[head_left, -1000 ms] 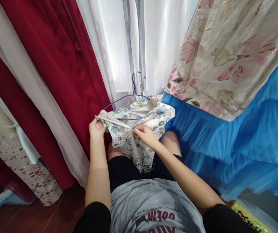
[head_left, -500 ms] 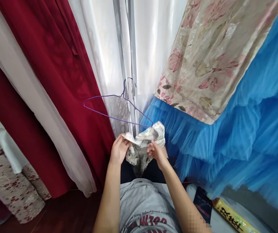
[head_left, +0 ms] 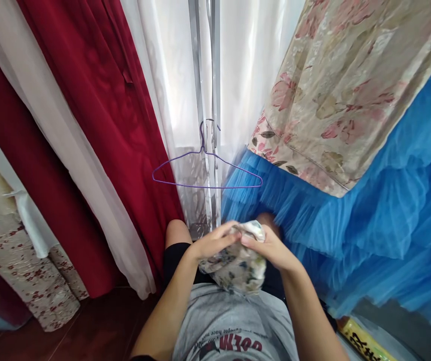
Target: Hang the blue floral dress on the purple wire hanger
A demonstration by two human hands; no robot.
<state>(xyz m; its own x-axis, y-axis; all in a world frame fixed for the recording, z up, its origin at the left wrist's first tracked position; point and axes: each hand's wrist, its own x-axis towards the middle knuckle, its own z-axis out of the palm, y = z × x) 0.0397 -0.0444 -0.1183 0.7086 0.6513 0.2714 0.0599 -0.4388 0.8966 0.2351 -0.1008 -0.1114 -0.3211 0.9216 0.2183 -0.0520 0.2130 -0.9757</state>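
A bunched floral garment [head_left: 240, 265], white with blue and green flowers, rests against my lap. My left hand [head_left: 215, 241] lies closed over its top left. My right hand [head_left: 270, 248] grips its top right edge. Both hands meet over the cloth just above my grey shirt [head_left: 230, 326]. Above them a bare purple wire hanger [head_left: 207, 173] hangs by its hook from a metal frame [head_left: 209, 100], with nothing on it.
A red curtain [head_left: 98, 125] and a sheer white curtain [head_left: 170, 75] hang to the left and middle. Blue tulle [head_left: 369, 215] and a floral cream cloth [head_left: 335, 85] fill the right. A yellow package [head_left: 366, 343] lies bottom right on the dark wooden floor [head_left: 87, 331].
The garment came off the hanger and has been gathered from a spread sheet into a tight bundle in my lap. My hands moved down and together. The hanger now swings bare.
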